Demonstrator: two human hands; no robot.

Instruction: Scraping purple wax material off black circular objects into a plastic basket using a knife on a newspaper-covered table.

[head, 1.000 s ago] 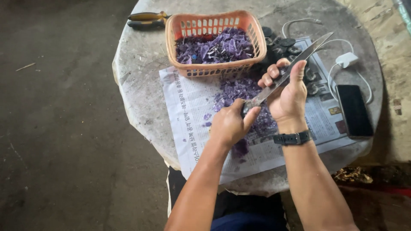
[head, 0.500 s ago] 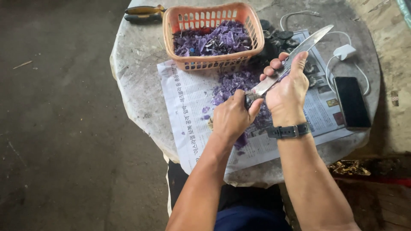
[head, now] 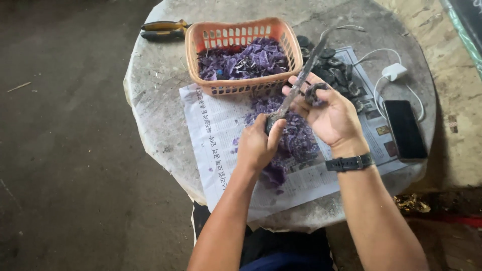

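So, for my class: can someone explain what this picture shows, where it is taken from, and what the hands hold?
The picture comes from a camera worn on a person's head, looking down at their own bare hands over a round table. The left hand grips a long knife by its handle. The right hand, with a wristwatch, holds a small dark piece against the blade. On the table lie a newspaper, purple scraps, an orange basket of them, pliers, a phone and a charger.

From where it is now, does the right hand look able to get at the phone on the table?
Probably yes, but not freely. The phone lies just right of the right hand with bare newspaper between them, nothing blocking. However, the right hand is holding a dark piece, so its fingers are occupied.
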